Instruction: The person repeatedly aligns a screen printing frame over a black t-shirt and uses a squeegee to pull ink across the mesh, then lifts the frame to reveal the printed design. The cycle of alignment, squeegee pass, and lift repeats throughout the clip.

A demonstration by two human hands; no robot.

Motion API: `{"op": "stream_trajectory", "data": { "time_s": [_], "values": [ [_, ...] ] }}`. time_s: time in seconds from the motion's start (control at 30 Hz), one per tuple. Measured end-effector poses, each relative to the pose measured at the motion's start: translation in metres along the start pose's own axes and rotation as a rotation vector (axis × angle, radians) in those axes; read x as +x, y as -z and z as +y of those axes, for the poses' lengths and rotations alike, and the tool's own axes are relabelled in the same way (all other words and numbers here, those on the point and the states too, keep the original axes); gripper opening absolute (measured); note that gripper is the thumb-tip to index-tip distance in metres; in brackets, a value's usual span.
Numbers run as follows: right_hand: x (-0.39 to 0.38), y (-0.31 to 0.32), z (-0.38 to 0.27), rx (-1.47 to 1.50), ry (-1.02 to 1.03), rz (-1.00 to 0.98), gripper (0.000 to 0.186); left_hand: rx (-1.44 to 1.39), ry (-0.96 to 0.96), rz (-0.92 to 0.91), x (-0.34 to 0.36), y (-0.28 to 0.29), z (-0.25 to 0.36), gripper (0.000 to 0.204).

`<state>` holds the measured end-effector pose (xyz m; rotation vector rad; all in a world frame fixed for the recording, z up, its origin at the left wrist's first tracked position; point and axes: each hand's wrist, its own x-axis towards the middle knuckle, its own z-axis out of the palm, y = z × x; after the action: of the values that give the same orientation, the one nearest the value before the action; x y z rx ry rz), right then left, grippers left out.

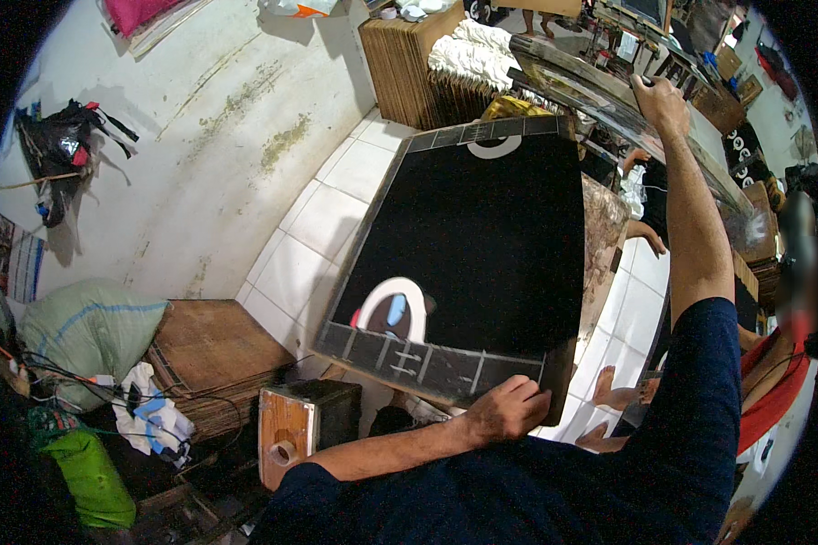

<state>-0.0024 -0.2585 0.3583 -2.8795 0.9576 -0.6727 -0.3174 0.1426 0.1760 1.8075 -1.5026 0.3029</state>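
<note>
A dark board lies tilted in the middle, with taped grid strips along its near and far edges and two white curved printed shapes, the nearer with blue, brown and red parts. My left hand is curled on the board's near edge, toward the right corner. My right hand is raised at the upper right, fingers wrapped round the end of a long worn frame with dark bars. A wooden stand shows beside the board.
Stacked boards with white cloth stand behind; more boards lie left beside sacks, cables and a wooden box. A bag hangs on the wall. Another person in red and other people's bare feet and limbs are at right.
</note>
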Motion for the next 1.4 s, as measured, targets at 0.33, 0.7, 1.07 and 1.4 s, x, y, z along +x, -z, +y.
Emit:
{"op": "stream_trajectory", "data": {
  "time_s": [0.33, 0.7, 1.07, 1.4],
  "values": [
    [-0.009, -0.006, 0.0, -0.031, -0.001, 0.062, 0.068, 0.872, 1.212, 0.281, -0.231, 0.061, -0.26, 0.067],
    [0.003, -0.013, 0.003, -0.089, 0.044, 0.128, 0.071, -0.323, 1.612, 0.646, -0.285, 0.123, -0.286, 0.046],
    [-0.037, -0.006, -0.028, 0.074, 0.004, 0.201, 0.049, -0.157, 1.641, 0.219, -0.278, 0.065, -0.312, 0.051],
    [-0.031, -0.001, -0.016, 0.052, -0.007, 0.167, 0.051, -0.028, 1.343, -0.021, -0.27, 0.113, -0.287, 0.06]
  ]
}}
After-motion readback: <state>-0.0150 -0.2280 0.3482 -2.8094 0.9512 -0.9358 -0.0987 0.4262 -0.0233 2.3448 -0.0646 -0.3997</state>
